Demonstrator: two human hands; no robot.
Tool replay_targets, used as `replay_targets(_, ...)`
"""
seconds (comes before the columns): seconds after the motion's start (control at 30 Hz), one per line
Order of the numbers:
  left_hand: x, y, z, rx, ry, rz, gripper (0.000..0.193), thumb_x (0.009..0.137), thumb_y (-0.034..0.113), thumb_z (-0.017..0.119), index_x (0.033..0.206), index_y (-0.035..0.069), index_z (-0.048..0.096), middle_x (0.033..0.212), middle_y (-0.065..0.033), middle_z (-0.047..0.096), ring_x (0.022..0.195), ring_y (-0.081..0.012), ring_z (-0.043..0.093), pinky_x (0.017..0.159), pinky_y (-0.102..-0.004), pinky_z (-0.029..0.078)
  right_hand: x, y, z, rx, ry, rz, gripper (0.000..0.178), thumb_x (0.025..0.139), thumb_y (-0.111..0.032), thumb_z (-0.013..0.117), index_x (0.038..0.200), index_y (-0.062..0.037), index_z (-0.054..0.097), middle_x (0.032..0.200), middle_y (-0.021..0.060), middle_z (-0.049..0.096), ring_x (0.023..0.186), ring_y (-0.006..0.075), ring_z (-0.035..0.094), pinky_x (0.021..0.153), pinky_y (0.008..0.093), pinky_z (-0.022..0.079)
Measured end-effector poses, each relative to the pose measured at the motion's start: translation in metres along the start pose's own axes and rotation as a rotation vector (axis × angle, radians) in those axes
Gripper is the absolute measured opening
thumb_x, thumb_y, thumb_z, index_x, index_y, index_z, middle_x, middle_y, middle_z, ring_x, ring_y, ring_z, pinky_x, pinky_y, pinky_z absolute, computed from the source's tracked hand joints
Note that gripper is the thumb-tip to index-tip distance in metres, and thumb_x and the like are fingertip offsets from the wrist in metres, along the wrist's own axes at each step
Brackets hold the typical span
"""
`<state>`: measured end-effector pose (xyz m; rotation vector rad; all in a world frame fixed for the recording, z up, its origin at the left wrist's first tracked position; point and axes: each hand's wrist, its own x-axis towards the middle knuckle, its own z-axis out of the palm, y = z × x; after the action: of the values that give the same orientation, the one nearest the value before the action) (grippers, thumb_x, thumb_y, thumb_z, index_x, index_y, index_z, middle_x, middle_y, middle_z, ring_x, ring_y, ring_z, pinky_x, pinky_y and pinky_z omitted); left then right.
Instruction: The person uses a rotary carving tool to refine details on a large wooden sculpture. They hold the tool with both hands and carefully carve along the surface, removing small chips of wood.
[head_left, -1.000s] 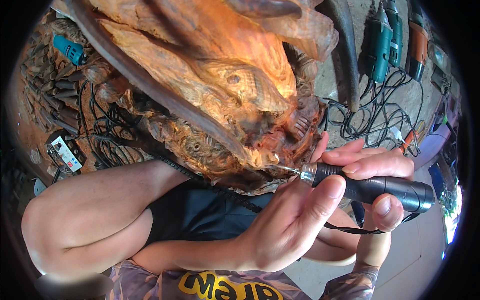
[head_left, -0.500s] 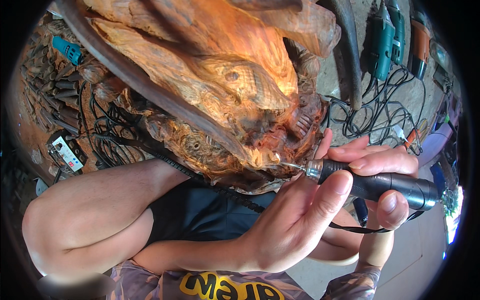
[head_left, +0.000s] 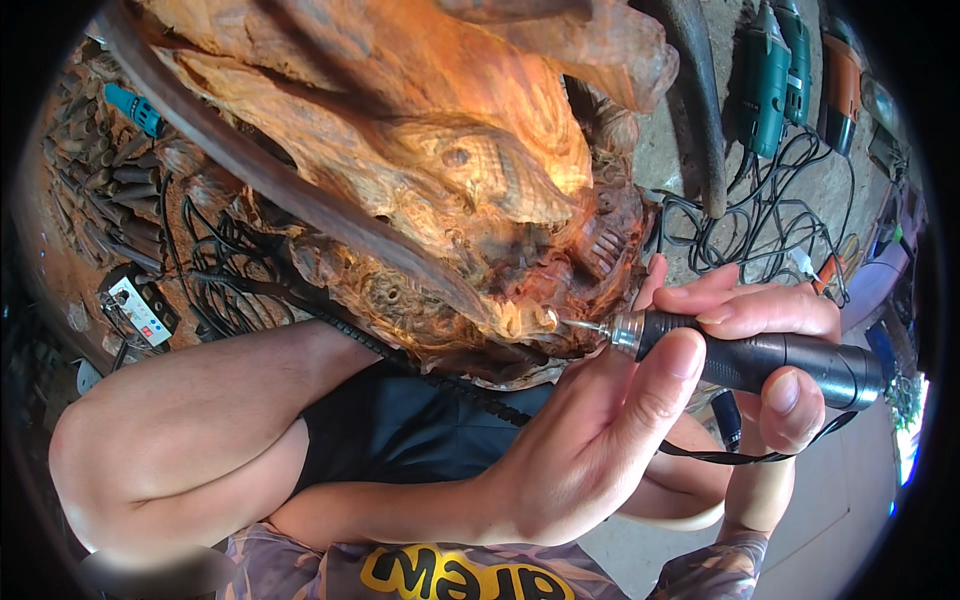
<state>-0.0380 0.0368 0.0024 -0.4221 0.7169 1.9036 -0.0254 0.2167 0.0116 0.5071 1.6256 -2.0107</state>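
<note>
My right hand [head_left: 775,315] is closed around a black rotary carving handpiece [head_left: 790,365], fingers over its top and thumb below. My left hand [head_left: 600,440] steadies the handpiece near its silver collar, its thumb pressed against the black body; its other fingers are partly hidden behind. The thin metal bit points left, its tip at or very near a small pale knob [head_left: 547,319] on the lower edge of a large orange-brown wood carving [head_left: 500,190]. Whether the tip touches I cannot tell. A dark cable hangs from the handpiece's rear end.
A long curved branch [head_left: 300,190] crosses the carving. Green power tools [head_left: 765,90], an orange one [head_left: 840,90] and tangled black cords [head_left: 750,220] lie at right. At left are a teal tool [head_left: 133,107], a white-faced control box [head_left: 138,310] and stacked wood pieces [head_left: 110,185].
The handpiece has shifted slightly to the right with both hands, and its bit lies a little flatter. My grip looks the same.
</note>
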Motion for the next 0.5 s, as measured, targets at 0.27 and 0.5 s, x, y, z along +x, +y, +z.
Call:
replay_targets(0.27, 0.001, 0.003, -0.001, -0.004, -0.016, -0.038, 0.068, 0.110, 0.042, 0.027, 0.149, -0.013, 0.024, 0.153, -0.0287, 0.035, 0.149, -0.0319, 0.026, 0.122, -0.0446, 0.011, -0.001, -0.004, 0.003, -0.017, 0.041, 0.000, 0.056, 0.090, -0.048, 0.062, 0.104, 0.0054, 0.062, 0.104, 0.0324, 0.068, 0.102, 0.0382, 0.068, 0.102, 0.0494, 0.049)
replay_targets(0.5, -0.001, -0.010, -0.005, -0.169, -0.050, -0.019, 0.068, 0.110, 0.039, 0.027, 0.155, -0.009, 0.009, 0.156, -0.0283, 0.031, 0.149, -0.0312, 0.025, 0.123, -0.0449, 0.011, -0.002, 0.008, 0.011, -0.119, 0.105, -0.231, 0.053, 0.080, -0.044, 0.067, 0.098, 0.0062, 0.070, 0.102, 0.0307, 0.071, 0.089, 0.0374, 0.073, 0.086, 0.0426, 0.058)
